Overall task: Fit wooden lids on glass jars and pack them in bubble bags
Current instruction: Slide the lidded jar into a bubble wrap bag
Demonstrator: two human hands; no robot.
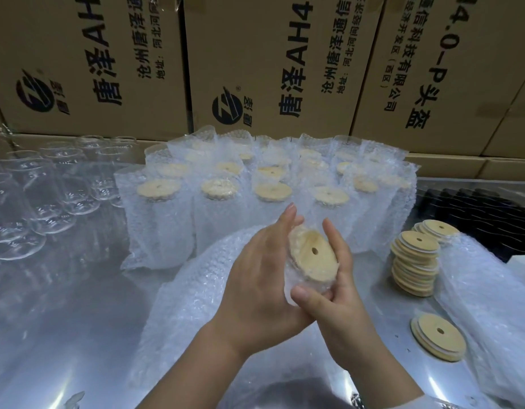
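Between flat left grip [255, 270] and curled right grip [338, 293], lidded jar [311, 255] tilts, bagged.

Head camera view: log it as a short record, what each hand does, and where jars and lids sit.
held: lidded jar, bubble-bagged, tilted
left hand: straight fingers press its side
right hand: thumb and fingers grip it
bare glass jars: far left
bagged jars: rows behind hands
wooden lids: stack at right
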